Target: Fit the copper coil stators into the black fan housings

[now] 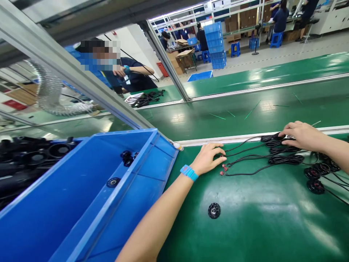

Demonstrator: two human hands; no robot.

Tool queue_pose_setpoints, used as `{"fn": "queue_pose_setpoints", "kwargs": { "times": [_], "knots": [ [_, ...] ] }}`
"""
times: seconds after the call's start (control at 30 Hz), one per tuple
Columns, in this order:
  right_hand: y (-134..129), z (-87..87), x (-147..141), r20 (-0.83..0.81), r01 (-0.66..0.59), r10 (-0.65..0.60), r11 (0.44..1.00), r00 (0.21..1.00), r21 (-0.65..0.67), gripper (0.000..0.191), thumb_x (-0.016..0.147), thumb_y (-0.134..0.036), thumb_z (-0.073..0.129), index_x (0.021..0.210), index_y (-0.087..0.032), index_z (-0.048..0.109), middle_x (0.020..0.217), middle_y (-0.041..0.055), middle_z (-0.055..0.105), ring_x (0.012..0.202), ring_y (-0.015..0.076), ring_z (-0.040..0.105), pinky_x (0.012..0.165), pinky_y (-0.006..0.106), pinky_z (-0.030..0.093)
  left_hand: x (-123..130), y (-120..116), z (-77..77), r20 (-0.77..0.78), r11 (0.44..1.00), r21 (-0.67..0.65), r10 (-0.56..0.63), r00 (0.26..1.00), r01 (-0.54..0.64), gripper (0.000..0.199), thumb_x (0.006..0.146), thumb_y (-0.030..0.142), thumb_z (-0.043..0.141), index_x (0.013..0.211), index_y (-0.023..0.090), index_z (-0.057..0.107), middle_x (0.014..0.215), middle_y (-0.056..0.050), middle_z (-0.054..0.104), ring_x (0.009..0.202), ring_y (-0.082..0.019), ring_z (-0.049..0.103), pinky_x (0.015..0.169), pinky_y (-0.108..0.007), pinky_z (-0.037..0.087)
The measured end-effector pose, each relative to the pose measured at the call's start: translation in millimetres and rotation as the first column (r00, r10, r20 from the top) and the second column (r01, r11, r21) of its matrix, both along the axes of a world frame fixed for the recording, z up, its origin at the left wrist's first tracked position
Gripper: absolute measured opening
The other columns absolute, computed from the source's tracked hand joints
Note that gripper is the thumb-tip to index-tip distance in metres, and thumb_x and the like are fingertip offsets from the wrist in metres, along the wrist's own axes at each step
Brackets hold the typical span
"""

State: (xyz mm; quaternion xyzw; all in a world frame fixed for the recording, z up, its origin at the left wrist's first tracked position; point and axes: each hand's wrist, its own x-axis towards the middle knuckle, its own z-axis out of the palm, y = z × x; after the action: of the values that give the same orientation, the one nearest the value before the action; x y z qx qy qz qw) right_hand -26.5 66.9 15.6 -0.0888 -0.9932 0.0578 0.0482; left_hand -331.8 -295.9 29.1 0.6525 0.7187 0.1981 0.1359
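Observation:
On the green work surface (pixel 253 222), several coiled black cables (pixel 286 160) lie side by side, with their ends stretched to the left. My left hand (pixel 208 158), with a blue wristband (pixel 189 173), has its thumb and fingers curled around the end of the uppermost cable. Just below those fingertips lie small red connectors (pixel 224 168) on other cable ends. My right hand (pixel 304 136) grips the coiled part of the top cable between thumb and fingers. Round black parts (pixel 315 186) joined to cables sit below my right wrist. A single black ring-shaped part (pixel 214 210) rests nearer to me.
A blue bin (pixel 139 203) stands at the left, with small black parts on its ledge and black housings (pixel 32 156) beyond it. Metal frame posts (pixel 169 62) slant across the view. Behind a white rail runs a green belt (pixel 201 120). A co-worker (pixel 136 74) is across it.

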Motion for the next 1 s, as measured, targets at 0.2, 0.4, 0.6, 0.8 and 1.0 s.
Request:
{"fn": "queue_pose_setpoints", "kwargs": {
  "times": [0.2,0.4,0.6,0.8,1.0],
  "knots": [
    [-29.9,14.3,32.7,-0.001,-0.044,0.044,0.994,0.999,-0.1,0.05,0.082,-0.075,0.072,0.111,-0.034,0.076,0.127,0.0083,0.066,0.108,0.0311,0.062,0.092,0.046,0.052,28.3,-18.9,3.1,-0.001,0.986,-0.037,-0.163,0.987,0.163,0.016,0.089,0.043,0.081,0.088,0.027,0.077,0.125,-0.004,0.077,0.143,-0.034,0.052,0.121,-0.052,0.029],
    [-46.3,11.2,44.8,0.007,-0.05,0.051,0.992,0.999,-0.113,0.032,0.094,-0.057,0.062,0.104,-0.032,0.079,0.117,0.0104,0.066,0.104,0.0313,0.063,0.093,0.049,0.051,23.4,-26.2,1.3,-0.023,0.994,-0.042,-0.1,0.995,0.099,0.021,0.092,0.04,0.075,0.08,0.024,0.071,0.106,-0.005,0.08,0.134,-0.033,0.059,0.116,-0.052,0.028],
    [-42.3,12.1,41.9,0.019,-0.069,0.071,0.99,0.997,-0.122,0.036,0.099,-0.055,0.055,0.112,-0.031,0.079,0.11,0.0106,0.07,0.101,0.0292,0.066,0.093,0.046,0.052,23.1,-30.1,-4.4,-0.008,0.999,-0.043,0.027,1.0,-0.028,0.024,0.096,0.043,0.069,0.083,0.023,0.068,0.103,-0.005,0.079,0.117,-0.029,0.063,0.103,-0.046,0.038],
    [-40.7,9.8,45.3,0.021,-0.044,0.045,0.998,0.999,-0.05,0.036,0.095,-0.057,0.061,0.104,-0.027,0.077,0.104,0.0117,0.071,0.096,0.032,0.065,0.089,0.05,0.052,28.8,-31.6,-6.4,-0.027,0.999,-0.015,0.03,0.999,-0.03,0.023,0.098,0.046,0.067,0.095,0.023,0.069,0.109,-0.008,0.076,0.116,-0.029,0.063,0.102,-0.046,0.042],
    [-46.5,1.6,43.9,-0.01,0.003,-0.003,0.999,1.0,0.05,0.112,0.063,-0.079,0.083,0.156,-0.028,0.047,0.161,0.0168,0.046,0.123,0.0444,0.056,0.102,0.059,0.046,29.6,-24.5,-3.6,-0.089,0.991,-0.018,-0.13,0.988,0.129,0.03,0.089,0.049,0.077,0.111,0.029,0.074,0.134,-0.007,0.071,0.15,-0.036,0.046,0.128,-0.055,0.021]
  ]
}}
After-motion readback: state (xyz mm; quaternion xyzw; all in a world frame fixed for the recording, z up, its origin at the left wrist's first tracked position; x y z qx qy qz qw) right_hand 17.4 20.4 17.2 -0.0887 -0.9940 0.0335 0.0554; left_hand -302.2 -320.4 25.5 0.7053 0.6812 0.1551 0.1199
